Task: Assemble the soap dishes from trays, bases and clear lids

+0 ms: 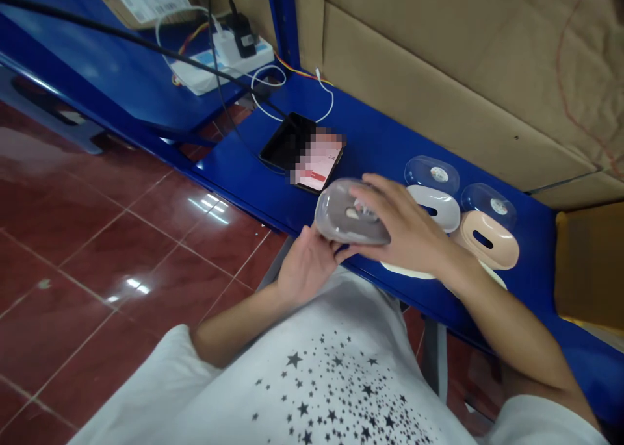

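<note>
The case is between the left hand, at its near left, and the right hand, on its right, above the tabletop's front edge. Behind it and to the left, the phone lies at the right side of a tray. To the right of the case, two lids lie side by side on the tabletop; before each is a dish, and further pieces, partly hidden by the right arm, lie nearer the front. Cardboard stands behind the tabletop, and a box stands at its right. Farther left, a power strip bears two plugs on a side table, with a carton behind.
</note>
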`<act>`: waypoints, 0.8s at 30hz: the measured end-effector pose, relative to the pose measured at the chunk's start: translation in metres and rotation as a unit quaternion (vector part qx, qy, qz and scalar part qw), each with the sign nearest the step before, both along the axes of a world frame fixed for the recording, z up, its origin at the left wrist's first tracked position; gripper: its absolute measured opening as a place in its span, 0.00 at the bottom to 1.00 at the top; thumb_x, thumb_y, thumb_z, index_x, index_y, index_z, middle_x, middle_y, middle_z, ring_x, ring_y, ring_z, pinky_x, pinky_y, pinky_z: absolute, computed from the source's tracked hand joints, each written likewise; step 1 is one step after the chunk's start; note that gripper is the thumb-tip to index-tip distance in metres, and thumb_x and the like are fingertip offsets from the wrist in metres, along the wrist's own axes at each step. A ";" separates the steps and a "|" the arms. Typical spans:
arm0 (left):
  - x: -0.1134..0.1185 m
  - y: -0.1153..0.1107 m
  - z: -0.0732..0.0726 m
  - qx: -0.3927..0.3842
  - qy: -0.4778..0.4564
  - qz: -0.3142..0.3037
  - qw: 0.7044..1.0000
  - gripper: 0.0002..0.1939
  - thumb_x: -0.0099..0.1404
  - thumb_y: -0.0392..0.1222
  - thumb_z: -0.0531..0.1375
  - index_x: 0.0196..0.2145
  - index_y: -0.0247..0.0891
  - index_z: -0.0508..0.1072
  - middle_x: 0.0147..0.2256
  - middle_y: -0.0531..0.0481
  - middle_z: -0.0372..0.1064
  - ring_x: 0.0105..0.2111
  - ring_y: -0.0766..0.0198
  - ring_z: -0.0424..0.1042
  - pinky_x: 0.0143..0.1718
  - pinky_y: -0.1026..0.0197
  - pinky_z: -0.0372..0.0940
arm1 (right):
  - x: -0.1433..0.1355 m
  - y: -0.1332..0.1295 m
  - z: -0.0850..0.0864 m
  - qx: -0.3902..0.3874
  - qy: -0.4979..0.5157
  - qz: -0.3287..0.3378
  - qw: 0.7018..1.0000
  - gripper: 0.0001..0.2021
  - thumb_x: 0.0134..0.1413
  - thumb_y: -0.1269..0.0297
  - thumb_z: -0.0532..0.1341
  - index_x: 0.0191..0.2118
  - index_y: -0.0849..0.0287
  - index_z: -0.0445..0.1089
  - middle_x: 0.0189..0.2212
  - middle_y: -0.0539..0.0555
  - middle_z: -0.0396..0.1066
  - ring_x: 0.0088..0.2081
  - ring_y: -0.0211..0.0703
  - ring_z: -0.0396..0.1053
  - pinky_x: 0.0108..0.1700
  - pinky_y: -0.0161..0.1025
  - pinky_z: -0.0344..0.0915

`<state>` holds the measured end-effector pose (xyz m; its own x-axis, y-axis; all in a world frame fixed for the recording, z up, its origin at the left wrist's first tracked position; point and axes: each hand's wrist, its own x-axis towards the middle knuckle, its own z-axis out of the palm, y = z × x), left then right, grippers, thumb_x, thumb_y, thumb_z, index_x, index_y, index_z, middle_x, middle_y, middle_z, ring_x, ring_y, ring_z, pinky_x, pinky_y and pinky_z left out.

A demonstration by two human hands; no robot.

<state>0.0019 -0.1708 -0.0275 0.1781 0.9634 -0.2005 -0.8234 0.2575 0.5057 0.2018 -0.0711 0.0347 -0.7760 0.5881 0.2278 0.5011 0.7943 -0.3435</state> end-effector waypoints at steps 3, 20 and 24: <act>0.000 0.001 0.000 0.007 0.024 -0.004 1.000 0.30 0.70 0.60 0.66 0.65 0.48 0.73 0.59 0.43 0.77 0.58 0.50 0.75 0.61 0.43 0.71 | 0.003 0.049 -0.004 0.023 -0.027 -0.058 0.998 0.45 0.59 0.49 0.74 0.76 0.51 0.57 0.75 0.65 0.57 0.73 0.69 0.59 0.73 0.66 0.61; -0.002 0.001 -0.004 -0.011 0.063 -0.057 0.996 0.17 0.72 0.47 0.65 0.54 0.39 0.80 0.54 0.40 0.79 0.52 0.51 0.77 0.55 0.48 0.73 | 0.057 -0.041 0.016 0.058 -0.111 -0.036 0.992 0.15 0.75 0.54 0.61 0.57 0.57 0.76 0.48 0.60 0.82 0.48 0.57 0.79 0.51 0.56 0.75; 0.003 -0.003 -0.002 -0.034 0.064 -0.091 0.993 0.16 0.74 0.45 0.63 0.55 0.38 0.80 0.58 0.37 0.78 0.62 0.45 0.74 0.64 0.41 0.69 | 0.071 -0.096 -0.012 0.088 -0.127 -0.073 0.985 0.10 0.74 0.67 0.62 0.54 0.60 0.76 0.45 0.60 0.83 0.45 0.56 0.81 0.45 0.53 0.76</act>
